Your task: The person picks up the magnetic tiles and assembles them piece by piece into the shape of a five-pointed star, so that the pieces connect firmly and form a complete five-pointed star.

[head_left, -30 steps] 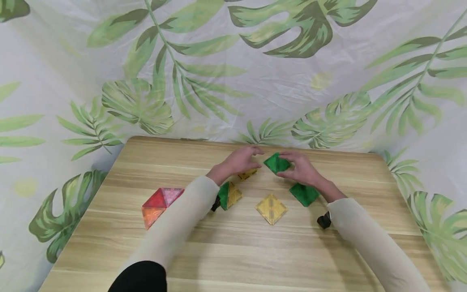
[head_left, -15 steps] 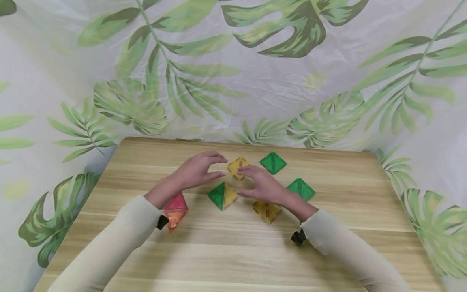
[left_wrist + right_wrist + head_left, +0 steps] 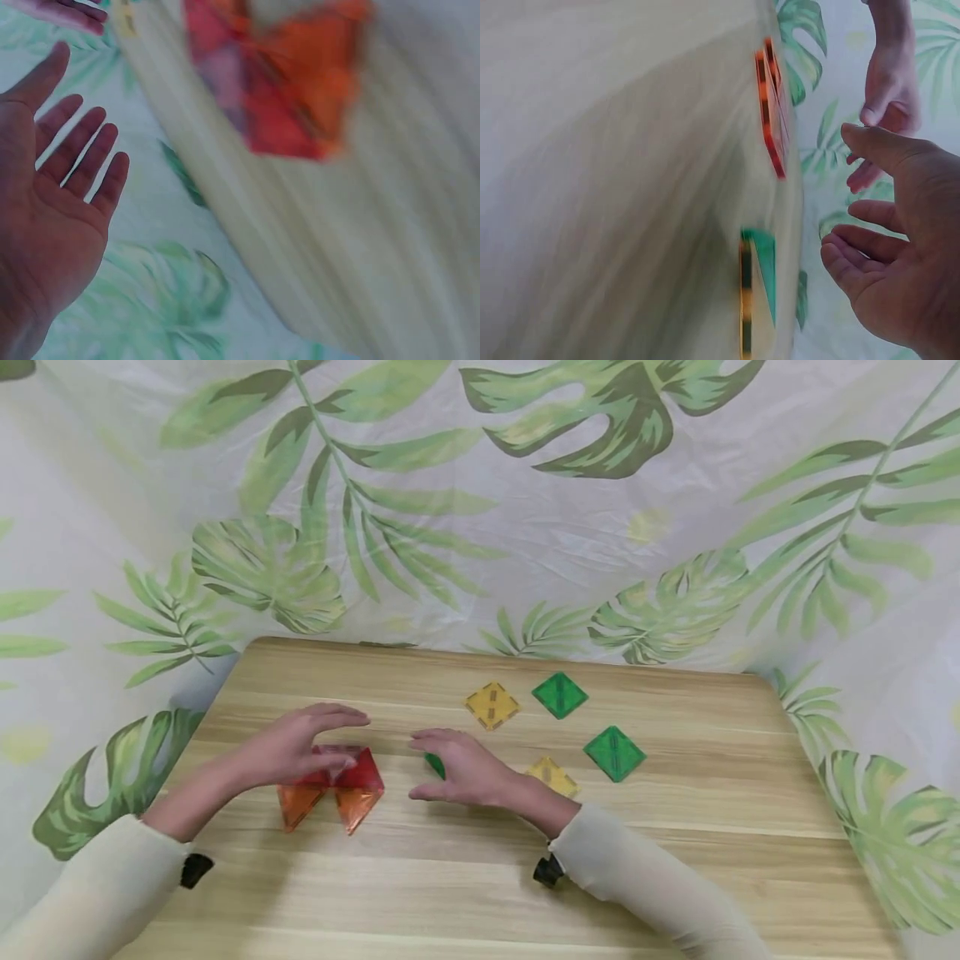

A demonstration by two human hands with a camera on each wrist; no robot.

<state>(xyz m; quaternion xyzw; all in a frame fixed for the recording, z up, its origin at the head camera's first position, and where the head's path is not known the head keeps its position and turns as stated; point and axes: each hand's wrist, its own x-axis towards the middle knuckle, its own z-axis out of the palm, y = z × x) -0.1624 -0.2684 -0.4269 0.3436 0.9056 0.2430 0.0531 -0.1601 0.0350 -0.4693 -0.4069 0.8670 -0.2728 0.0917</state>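
Red and orange tiles lie joined as one cluster (image 3: 365, 768) on the wood-grain surface (image 3: 420, 885): two orange tiles on its near side with a notch between them, red ones on its far side, and a pinkish patch among the red in the left wrist view. Over this cluster hangs the left hand (image 3: 288, 747), fingers extended and thumb spread away, the palm bare; whether a fingertip touches the red cannot be told. To the right of the cluster, well apart from the left one, the right hand (image 3: 467, 768) is poised over a green-and-yellow pair (image 3: 763, 270), hiding most of it from the head camera. Its fingers are loosely bent, and the right wrist view shows space between them and the pair.

Farther right of the cluster lies a near yellow diamond (image 3: 553, 775), partly behind the right wrist. Beyond the cluster and to its right are a far yellow diamond (image 3: 492, 706) and, just beside that, a far green diamond (image 3: 560, 695). Farthest right of the cluster, roughly level with it, sits another green diamond (image 3: 615, 754). A leaf-printed cloth (image 3: 420, 510) hangs behind the cluster.
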